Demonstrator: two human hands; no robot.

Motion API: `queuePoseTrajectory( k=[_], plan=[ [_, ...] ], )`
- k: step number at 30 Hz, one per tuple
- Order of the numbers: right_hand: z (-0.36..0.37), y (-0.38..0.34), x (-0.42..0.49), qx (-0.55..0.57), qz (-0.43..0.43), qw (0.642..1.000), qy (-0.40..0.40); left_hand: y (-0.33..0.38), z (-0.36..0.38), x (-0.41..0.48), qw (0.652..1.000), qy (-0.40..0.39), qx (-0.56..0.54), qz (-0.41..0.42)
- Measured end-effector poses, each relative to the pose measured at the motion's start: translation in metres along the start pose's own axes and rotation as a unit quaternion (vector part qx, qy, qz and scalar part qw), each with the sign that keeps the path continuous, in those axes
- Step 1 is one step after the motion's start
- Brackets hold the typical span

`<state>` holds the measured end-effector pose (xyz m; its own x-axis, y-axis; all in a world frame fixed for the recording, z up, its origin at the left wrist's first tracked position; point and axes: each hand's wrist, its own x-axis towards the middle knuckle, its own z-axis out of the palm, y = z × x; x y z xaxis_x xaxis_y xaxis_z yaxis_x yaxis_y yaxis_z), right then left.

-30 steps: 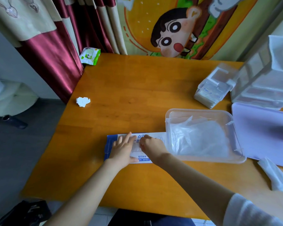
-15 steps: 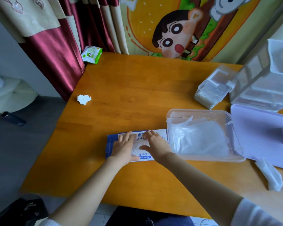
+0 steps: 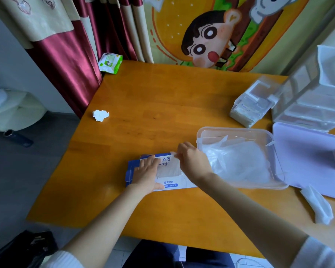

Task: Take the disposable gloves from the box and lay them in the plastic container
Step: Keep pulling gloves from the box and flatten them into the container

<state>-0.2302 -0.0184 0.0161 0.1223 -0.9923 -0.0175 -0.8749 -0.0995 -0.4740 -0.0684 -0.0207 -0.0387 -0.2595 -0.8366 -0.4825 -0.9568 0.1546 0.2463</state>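
- The glove box lies flat on the wooden table, close to the near edge, blue and white with print on top.
- The left hand is spread on the box's left half, fingers straight, palm pressing it down.
- The right hand is above the box's right end with its fingers curled in, pinching a thin clear glove that stretches up out of the opening in the box's top.
- Just right of the box sits the clear plastic container, with a loose pile of gloves inside. The right hand hides whether container and box touch.
- Further right of the box, past the container, a lilac lid lies flat.
- Right of the box and nearer the table's front edge there's a folded white sheet.
- Behind the box to the right are a stack of small clear cases and a clear drawer unit.
- Behind the box to the left, well apart, is a crumpled white paper.
- Further back from the box on that side, a green-and-white wipes pack sits against the red curtain.
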Motion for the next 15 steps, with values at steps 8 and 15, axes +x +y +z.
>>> queuePoseTrajectory(
  k=[8, 15],
  plan=[
    [-0.047, 0.013, 0.014, 0.095, 0.044, 0.992, 0.073, 0.005, -0.008, 0.003, 1.0, -0.003, 0.018, -0.002],
    [-0.093, 0.034, 0.033, 0.154, -0.014, 0.978, 0.143, 0.01, -0.031, 0.011, 0.999, -0.034, -0.032, 0.005]
  ],
)
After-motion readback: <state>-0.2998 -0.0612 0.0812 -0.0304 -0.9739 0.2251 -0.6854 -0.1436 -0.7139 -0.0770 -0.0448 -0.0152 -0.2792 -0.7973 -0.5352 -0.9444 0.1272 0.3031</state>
